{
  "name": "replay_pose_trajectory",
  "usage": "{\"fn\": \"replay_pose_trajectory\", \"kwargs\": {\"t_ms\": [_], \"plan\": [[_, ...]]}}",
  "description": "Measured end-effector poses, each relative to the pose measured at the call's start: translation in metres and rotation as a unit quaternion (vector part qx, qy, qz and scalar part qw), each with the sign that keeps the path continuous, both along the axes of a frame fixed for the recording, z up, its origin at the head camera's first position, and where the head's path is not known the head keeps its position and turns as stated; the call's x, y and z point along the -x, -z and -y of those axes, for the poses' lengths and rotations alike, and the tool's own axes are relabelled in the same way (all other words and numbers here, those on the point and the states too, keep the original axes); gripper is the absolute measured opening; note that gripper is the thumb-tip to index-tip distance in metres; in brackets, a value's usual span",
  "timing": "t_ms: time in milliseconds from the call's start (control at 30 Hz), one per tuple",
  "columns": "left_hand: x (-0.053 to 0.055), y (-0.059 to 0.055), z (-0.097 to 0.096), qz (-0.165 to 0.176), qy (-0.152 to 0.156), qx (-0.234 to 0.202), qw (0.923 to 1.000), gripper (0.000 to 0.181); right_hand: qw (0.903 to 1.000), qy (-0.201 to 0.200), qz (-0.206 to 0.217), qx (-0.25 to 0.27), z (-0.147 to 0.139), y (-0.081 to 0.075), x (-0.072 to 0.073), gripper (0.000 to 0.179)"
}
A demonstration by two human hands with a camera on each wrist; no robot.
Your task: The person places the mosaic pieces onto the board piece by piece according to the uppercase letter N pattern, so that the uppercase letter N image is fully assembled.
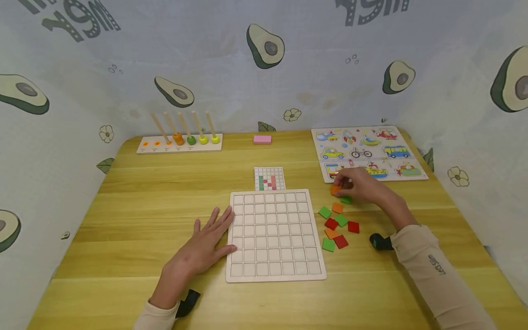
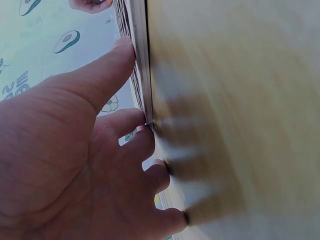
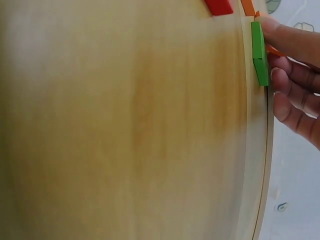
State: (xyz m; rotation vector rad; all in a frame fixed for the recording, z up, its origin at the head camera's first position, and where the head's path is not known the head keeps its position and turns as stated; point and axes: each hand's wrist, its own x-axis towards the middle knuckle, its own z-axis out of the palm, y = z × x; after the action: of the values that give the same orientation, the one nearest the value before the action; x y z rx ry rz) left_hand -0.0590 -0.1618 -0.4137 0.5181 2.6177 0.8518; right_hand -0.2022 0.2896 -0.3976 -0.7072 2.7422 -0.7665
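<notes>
A pale wooden grid board (image 1: 276,238) lies flat in the middle of the table, its squares bare. My left hand (image 1: 200,250) rests with spread fingers at the board's left side, thumb and index fingertip touching its edge. At the far end of a loose group of square tiles, my right hand (image 1: 360,185) pinches an orange tile (image 1: 335,190), partly covered by the fingers. Right under that hand lies a green tile (image 1: 346,200), also seen beside the fingers in the right wrist view. Nearer are several red, green and orange tiles, including a red tile (image 1: 353,227).
A small pattern card (image 1: 269,172) with coloured squares touches the board's far edge. Behind stand a peg counting stand (image 1: 179,145) with rings, a pink block (image 1: 262,140) and a vehicle picture puzzle (image 1: 371,156) at the right.
</notes>
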Motion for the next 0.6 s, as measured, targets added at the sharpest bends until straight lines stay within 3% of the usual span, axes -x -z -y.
{"fn": "replay_pose_trajectory", "kwargs": {"t_ms": [367, 600], "plan": [[-0.001, 0.000, 0.000, 0.002, -0.003, 0.000, 1.0000, 0.082, 0.9990, 0.040, -0.016, 0.005, 0.005, -0.008, -0.007, 0.003], [-0.001, 0.000, 0.000, 0.003, -0.002, 0.000, 1.0000, 0.081, 0.9978, 0.040, -0.041, 0.034, 0.020, -0.013, -0.019, 0.005]]}}
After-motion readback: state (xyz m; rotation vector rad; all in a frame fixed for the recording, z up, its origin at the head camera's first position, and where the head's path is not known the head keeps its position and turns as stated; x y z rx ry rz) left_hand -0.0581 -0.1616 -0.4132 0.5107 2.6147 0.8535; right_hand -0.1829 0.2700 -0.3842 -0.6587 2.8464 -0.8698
